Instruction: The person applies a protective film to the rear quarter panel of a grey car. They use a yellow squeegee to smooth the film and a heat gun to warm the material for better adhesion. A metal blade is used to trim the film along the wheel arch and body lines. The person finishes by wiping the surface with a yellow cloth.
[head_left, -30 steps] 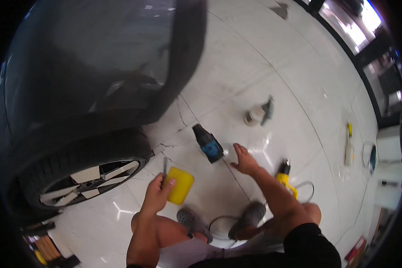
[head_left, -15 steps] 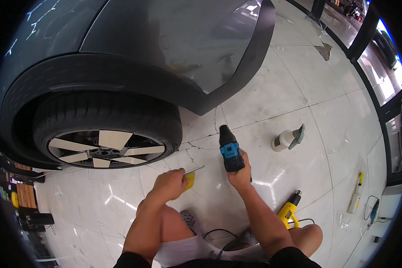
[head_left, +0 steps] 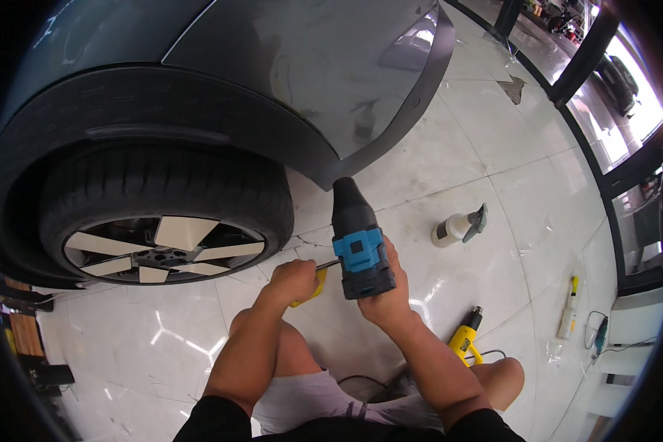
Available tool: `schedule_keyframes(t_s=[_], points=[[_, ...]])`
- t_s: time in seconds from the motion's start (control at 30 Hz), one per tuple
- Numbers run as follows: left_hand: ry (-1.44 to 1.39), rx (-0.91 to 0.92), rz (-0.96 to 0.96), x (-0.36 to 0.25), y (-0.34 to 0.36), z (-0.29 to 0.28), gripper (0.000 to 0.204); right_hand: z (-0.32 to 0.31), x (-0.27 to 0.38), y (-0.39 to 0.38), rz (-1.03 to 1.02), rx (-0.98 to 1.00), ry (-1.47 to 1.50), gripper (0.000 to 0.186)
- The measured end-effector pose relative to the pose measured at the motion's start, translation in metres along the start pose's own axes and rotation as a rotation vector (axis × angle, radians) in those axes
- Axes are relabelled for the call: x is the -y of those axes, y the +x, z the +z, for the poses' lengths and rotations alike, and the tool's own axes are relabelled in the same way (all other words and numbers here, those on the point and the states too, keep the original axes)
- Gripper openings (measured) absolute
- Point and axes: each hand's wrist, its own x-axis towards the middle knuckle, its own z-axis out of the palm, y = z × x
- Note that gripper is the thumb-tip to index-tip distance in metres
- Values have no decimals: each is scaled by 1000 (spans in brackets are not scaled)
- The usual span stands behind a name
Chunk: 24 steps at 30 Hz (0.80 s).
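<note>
Gripping black-blue power tool (head_left: 359, 243) – right hand (head_left: 387, 295) closed; left hand (head_left: 293, 280) fisted on yellow scraper (head_left: 311, 289).

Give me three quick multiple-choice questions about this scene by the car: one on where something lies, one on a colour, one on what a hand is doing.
1. Where does the spray bottle lie?
A. on the floor to the right of the power tool
B. on the tyre
C. in the left hand

2. What colour is the band on the power tool?
A. red
B. blue
C. green

3. What is the right hand doing?
A. resting flat on the floor
B. pressing the car door
C. gripping the power tool

Answers: 1 A, it lies on its side on the white tiles; 2 B, blue band on a black body; 3 C, fingers wrap its base.
</note>
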Motion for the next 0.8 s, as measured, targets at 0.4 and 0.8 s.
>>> schedule_keyframes(t_s=[0.4, 0.8], points=[[0, 85, 24, -13, 16, -5, 28, -68, -34, -5, -124, 256, -38, 64], [-52, 10, 76, 24, 2, 40, 33, -293, -294, -193, 699, -671, -239, 30]])
